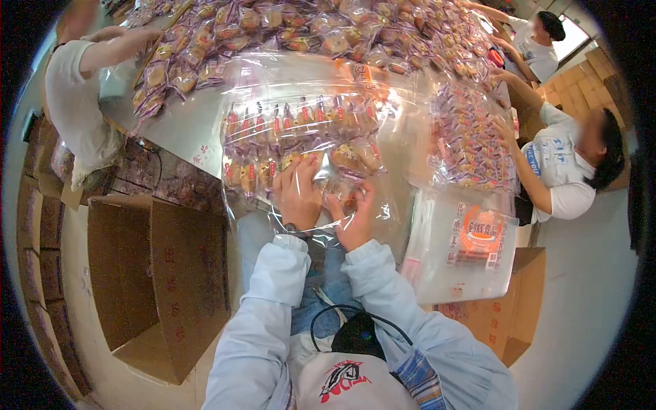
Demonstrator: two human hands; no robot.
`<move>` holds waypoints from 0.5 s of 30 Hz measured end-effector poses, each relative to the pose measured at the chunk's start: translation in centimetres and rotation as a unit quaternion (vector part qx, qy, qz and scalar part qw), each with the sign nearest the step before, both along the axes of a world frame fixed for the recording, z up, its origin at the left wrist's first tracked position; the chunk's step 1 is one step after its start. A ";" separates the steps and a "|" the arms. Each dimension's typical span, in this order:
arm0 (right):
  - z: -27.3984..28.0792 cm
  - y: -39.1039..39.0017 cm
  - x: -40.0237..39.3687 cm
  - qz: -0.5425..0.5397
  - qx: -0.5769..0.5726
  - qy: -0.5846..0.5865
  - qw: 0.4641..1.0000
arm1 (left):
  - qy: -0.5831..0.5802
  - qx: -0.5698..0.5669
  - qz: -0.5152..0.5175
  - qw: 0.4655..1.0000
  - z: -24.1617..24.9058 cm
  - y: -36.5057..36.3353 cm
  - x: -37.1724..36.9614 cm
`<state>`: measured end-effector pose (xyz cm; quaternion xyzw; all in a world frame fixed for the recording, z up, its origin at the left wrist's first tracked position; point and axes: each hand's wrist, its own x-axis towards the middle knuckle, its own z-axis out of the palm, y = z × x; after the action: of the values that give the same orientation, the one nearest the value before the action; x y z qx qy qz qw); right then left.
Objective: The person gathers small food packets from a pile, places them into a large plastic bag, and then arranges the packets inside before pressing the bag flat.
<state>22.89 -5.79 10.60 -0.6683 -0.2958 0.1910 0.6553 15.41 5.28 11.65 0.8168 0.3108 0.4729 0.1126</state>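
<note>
A large clear plastic bag (307, 130) packed with rows of small wrapped pastries with red labels lies at the near edge of a grey metal table (184, 130), its open mouth toward the person wearing the camera. The person's left hand (298, 191) is curled closed around wrapped pastries at the bag's mouth, while the right hand (355, 213) pinches the loose plastic film just beside it, fingers closed on the film. Both arms are in pale blue sleeves. To the right lies a stack of flat empty clear bags with an orange printed logo (471, 239), and beyond it a second filled bag (468, 140) handled by a co-worker in a white T-shirt (560, 171). A heap of loose wrapped pastries (307, 31) covers the far table. An open brown cardboard box (154, 280) stands on the floor at left.
</note>
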 end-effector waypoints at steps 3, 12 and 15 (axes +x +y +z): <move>0.2 0.6 0.1 -0.078 -0.032 -0.102 0.991 | 0.015 0.011 0.002 1.000 -0.3 0.0 0.0; 2.6 1.4 -0.1 -0.067 -0.010 -0.142 0.987 | 0.048 0.048 0.004 0.998 0.6 0.0 -0.6; 2.4 1.5 -0.1 -0.087 -0.008 -0.184 0.979 | 0.041 0.058 -0.003 0.997 0.6 0.1 -0.5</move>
<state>22.84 -4.30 13.01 -0.7204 -0.3506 0.0096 0.5983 14.88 5.41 12.28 0.8418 0.2844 0.4556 0.0536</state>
